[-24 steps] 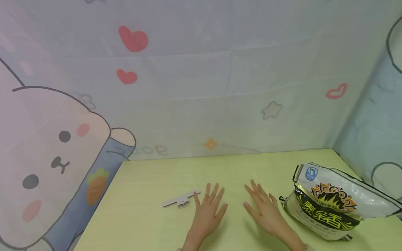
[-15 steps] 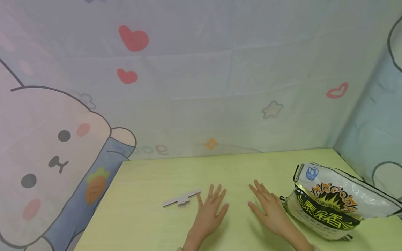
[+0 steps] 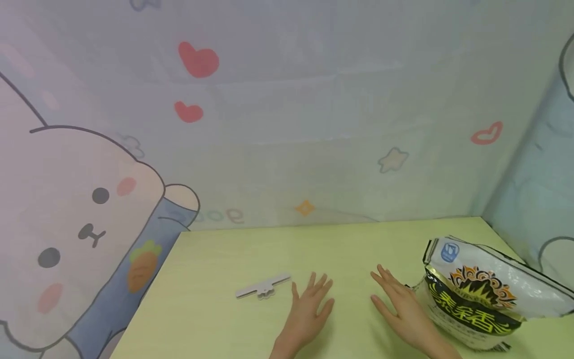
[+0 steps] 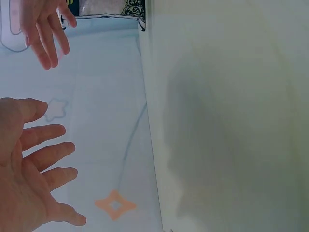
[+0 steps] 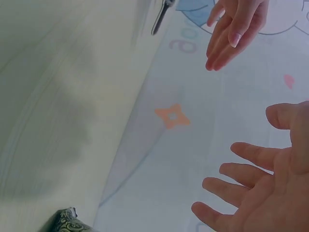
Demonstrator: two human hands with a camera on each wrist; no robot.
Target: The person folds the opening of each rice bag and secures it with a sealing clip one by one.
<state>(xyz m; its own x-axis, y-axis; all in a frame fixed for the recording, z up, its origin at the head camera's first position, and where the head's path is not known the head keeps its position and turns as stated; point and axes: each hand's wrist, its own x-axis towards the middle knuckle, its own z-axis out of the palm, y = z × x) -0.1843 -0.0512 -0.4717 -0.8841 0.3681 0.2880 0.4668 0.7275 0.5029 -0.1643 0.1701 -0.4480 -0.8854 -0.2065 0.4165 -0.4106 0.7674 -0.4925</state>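
Both hands hover over the light yellow-green table with nothing in their grasp. My left hand (image 3: pixel 307 313) has spread fingers and is nearest a white metal clip (image 3: pixel 263 286), lying just to its left with a long straight bar. My right hand (image 3: pixel 407 314), fingers extended, is beside a white and black printed bag (image 3: pixel 475 299) with yellow characters; in the head view it covers part of the bag's left edge. The left wrist view shows the left palm (image 4: pixel 29 169) with fingers apart. A sliver of the clip (image 5: pixel 162 17) appears in the right wrist view.
The table (image 3: pixel 211 259) meets a hanging cloth backdrop (image 3: pixel 287 124) printed with a large cartoon animal, hearts and stars. Another stretch of cloth (image 3: pixel 538 174) stands along the right side, behind the bag. The bag's upper part leans toward the right edge of view.
My right hand has moved right, closer to the bag. The left hand has shifted slightly right, away from the clip. The head view has tilted a little; clip and bag stay put.
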